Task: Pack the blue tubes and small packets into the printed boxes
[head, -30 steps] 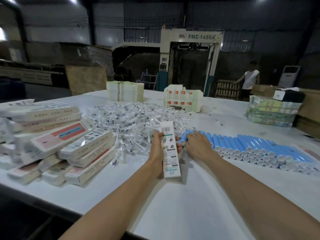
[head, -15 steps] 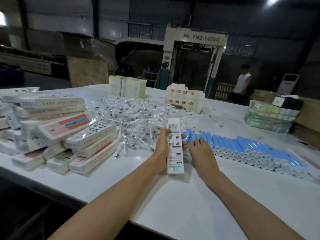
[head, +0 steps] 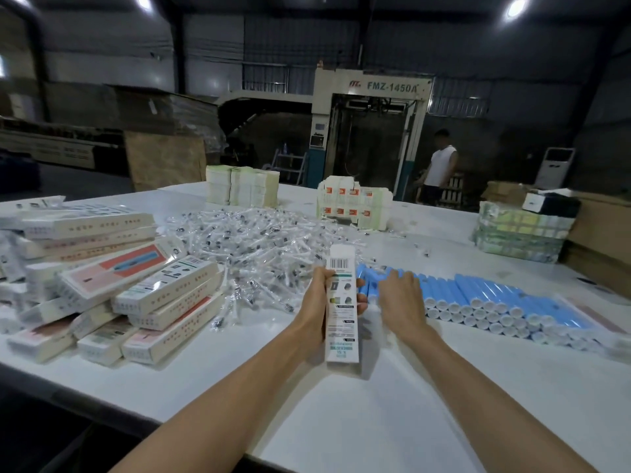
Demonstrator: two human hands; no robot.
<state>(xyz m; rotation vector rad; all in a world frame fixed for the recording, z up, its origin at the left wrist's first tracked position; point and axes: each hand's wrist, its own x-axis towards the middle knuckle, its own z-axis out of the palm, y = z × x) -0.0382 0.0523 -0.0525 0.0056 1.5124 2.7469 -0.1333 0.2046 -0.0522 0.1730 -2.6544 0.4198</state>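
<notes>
Over the table (head: 375, 421), left hand (head: 312, 312) around printed box (head: 341, 324), right hand (head: 403, 302) atop blue tubes (head: 495, 295), grip unclear.

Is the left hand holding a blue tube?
No, the left hand grips a printed box, while the blue tubes lie on the table.

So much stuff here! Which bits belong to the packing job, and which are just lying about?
In the job: printed box, held by the left hand; blue tubes, under the right hand; heap of small packets; stacked boxes at left.
Lying about: wrapped bundle at right; machine behind; person beside it.
</notes>
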